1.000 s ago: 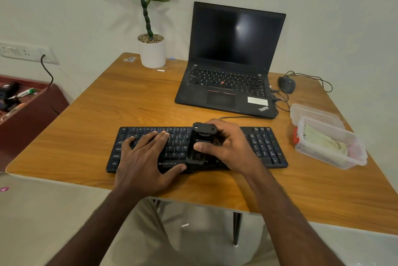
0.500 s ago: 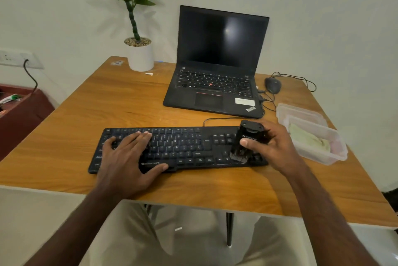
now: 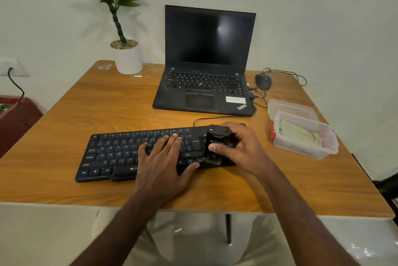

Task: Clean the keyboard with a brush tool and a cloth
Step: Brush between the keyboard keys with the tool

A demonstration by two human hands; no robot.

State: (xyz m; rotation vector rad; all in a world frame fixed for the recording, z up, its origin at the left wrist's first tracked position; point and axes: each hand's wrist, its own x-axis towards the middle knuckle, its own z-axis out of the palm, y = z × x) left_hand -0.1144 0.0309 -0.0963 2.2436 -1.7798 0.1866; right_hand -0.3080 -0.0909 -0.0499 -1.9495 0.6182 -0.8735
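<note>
A black keyboard point(image 3: 116, 153) lies across the front of the wooden table point(image 3: 86, 106). My left hand point(image 3: 165, 162) rests flat on its middle keys, fingers straight, thumb at the front edge. My right hand point(image 3: 241, 149) grips a black brush tool point(image 3: 216, 145), held upright with its bristle end down on the keys at the keyboard's right part. A folded pale cloth point(image 3: 299, 134) lies inside a clear plastic box point(image 3: 305, 149) to the right of the keyboard.
An open black laptop point(image 3: 206, 67) stands behind the keyboard. A wired mouse point(image 3: 263, 81) with loose cables sits to its right. A potted plant point(image 3: 127, 54) is at the back left. The box's clear lid point(image 3: 288, 105) lies behind the box. A dark red cabinet point(image 3: 15, 115) stands left of the table.
My right hand with the brush went from the keyboard's middle to its far right end, then came back slightly left. My left hand shifted right along the keys to the middle.
</note>
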